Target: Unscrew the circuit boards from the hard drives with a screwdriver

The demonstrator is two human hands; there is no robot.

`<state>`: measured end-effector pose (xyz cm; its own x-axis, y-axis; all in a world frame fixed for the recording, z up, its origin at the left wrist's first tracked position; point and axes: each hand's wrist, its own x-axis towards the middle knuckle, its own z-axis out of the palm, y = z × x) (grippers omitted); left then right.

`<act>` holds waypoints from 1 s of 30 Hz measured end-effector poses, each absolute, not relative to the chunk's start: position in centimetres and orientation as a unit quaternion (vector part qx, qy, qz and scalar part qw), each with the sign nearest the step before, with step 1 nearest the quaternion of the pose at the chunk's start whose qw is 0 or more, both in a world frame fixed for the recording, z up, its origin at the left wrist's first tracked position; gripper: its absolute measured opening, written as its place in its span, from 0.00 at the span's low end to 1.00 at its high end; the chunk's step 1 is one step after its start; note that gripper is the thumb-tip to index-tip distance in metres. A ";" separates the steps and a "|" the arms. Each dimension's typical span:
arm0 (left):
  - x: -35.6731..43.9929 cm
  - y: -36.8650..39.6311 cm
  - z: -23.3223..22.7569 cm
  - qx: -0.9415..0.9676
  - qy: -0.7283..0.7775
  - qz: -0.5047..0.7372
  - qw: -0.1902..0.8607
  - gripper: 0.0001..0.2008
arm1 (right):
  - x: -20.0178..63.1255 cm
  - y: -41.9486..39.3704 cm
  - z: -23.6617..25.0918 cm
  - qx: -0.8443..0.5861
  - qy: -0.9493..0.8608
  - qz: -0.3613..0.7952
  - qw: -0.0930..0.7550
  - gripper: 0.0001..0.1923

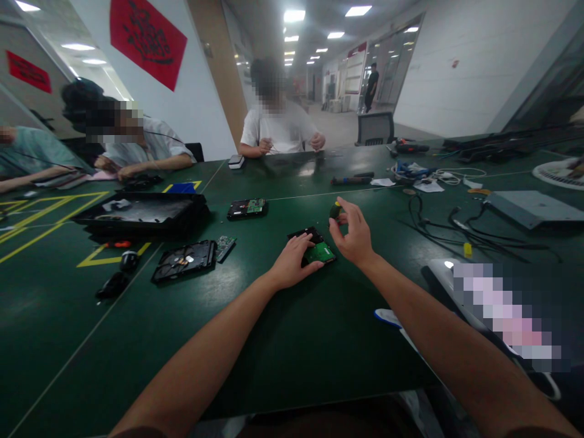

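A small hard drive with a green circuit board [320, 251] lies on the dark green table [292, 340] in front of me. My left hand [294, 263] rests flat on its near left edge and presses it down. Just right of the drive, my right hand [353, 234] is raised a little, fingers closed on the dark handle of a small screwdriver [336, 211] with a yellow cap. The tool's tip is hidden behind my fingers.
An opened hard drive [185, 260] and a loose board [225, 247] lie to the left, another drive [247, 208] further back, a black tray [141, 214] beyond. Cables [456, 228] and a grey box [529, 208] sit right. Other people sit across the table [278, 125].
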<state>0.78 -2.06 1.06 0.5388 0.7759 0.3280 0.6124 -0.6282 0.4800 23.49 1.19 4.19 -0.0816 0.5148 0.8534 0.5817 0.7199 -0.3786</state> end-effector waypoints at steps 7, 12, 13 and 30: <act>0.8 -2.1 1.2 0.866 0.405 0.252 0.150 0.30 | 23.6 1.1 4.3 -0.371 -0.734 -0.030 0.568 0.29; 0.8 -2.1 1.0 0.865 0.405 0.258 0.148 0.30 | 23.5 1.1 4.4 -0.369 -0.735 -0.032 0.568 0.29; 0.8 -2.1 1.0 0.865 0.404 0.258 0.148 0.30 | 23.5 1.1 4.4 -0.370 -0.732 -0.033 0.571 0.29; 0.7 -2.1 1.1 0.867 0.403 0.252 0.150 0.30 | 23.6 1.1 4.3 -0.380 -0.735 -0.029 0.561 0.29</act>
<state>0.74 -2.08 1.08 0.5477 0.7745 0.3164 0.6237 -0.6301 0.4627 23.55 1.06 4.26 -0.0813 0.5257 0.8468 0.5903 0.7099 -0.3841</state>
